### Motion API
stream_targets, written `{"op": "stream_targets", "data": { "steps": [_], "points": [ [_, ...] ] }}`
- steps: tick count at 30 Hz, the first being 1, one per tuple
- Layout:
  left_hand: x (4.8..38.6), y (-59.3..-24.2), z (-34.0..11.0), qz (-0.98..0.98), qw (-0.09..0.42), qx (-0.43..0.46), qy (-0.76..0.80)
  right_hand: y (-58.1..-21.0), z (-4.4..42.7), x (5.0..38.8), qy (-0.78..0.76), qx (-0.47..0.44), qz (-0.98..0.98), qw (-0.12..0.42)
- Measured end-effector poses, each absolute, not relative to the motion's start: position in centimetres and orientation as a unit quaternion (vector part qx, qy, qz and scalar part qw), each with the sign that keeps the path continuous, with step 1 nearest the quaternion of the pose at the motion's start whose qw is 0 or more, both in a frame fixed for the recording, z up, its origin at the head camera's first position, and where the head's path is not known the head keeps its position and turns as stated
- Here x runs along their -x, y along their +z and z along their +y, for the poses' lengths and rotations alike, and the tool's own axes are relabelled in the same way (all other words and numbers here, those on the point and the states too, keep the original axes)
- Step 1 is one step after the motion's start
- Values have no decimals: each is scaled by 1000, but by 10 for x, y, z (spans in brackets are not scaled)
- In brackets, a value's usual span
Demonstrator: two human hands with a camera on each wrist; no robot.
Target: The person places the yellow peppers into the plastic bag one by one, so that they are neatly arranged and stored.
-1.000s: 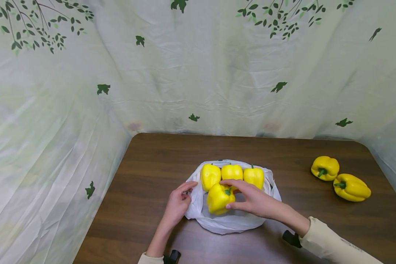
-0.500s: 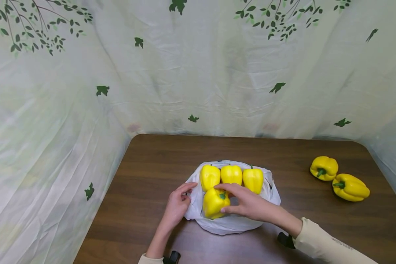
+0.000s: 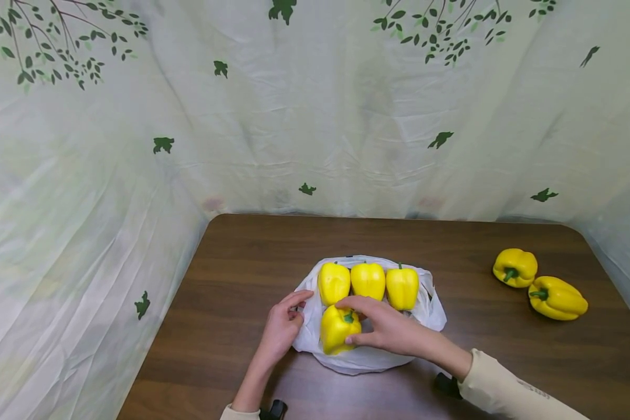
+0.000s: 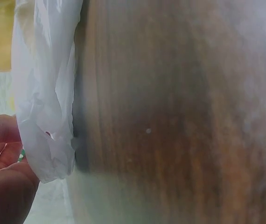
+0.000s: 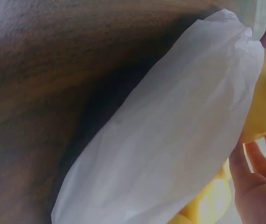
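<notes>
A white plastic bag (image 3: 359,366) stands with its mouth spread wide, and three yellow bell peppers (image 3: 368,280) line its far side. My right hand (image 3: 385,328) reaches in from the right and holds another yellow bell pepper (image 3: 336,333) between thumb and fingers, at the bag's near left part. That pepper's green stem points up and right. At the left rim, my left hand (image 3: 282,326) holds the bag's edge with curled fingers; in the left wrist view its fingertips are hidden behind the plastic (image 4: 49,140). The right wrist view shows the held pepper (image 5: 263,102) above the bag's wall.
Two more yellow bell peppers, one (image 3: 514,267) behind the other (image 3: 559,298), lie at the right of the brown wooden table (image 3: 262,245). A pale curtain (image 3: 346,128) with leaf prints hangs along the table's back and sides.
My right hand has carried its bell pepper left and toward me, down into the bag's near left part. My left hand stays at the bag's rim.
</notes>
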State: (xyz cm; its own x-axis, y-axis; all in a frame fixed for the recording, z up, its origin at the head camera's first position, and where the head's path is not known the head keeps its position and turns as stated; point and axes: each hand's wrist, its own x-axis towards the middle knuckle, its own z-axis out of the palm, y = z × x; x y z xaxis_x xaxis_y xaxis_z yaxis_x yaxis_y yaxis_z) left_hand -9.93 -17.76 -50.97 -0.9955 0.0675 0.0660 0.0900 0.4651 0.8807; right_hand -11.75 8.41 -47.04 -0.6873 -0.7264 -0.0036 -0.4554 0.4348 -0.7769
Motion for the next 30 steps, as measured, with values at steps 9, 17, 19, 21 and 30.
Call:
{"op": "stream_targets", "data": {
  "steps": [9, 17, 19, 21, 30],
  "points": [
    [99, -511, -177, -850, 14, 48, -524, -476, 79, 114, -416, 353, 823, 156],
    [99, -511, -176, -844, 20, 46, -534, -480, 72, 110, -478, 295, 814, 146],
    [99, -512, -176, -846, 18, 44, -531, -481, 70, 110, -482, 288, 815, 143],
    [99, -512, -176, -847, 17, 45, -530, -482, 69, 110, -482, 287, 815, 143],
    [99, -513, -177, -846, 14, 47, -530, -482, 68, 108, -472, 293, 818, 148]
  ]
}}
